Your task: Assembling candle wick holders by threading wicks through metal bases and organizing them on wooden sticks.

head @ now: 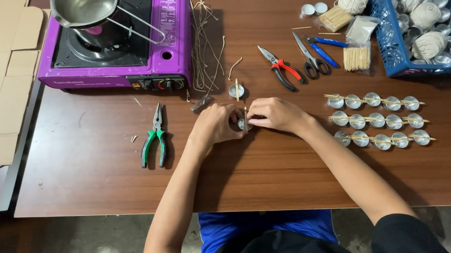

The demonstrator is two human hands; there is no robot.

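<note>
Metal cup pinched between my left hand and right hand, stick upright in it. Looks like wick-centring step; next needs steady fingertip alignment.

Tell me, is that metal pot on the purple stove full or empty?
Empty, as far as the view shows: the metal pot on the purple stove shows only bare shiny metal inside, with no liquid or contents visible.

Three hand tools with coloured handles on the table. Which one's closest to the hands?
The green-handled pliers, lying just beside the left hand. The red-handled pliers and blue-handled scissors lie farther back, toward the blue basket.
</note>
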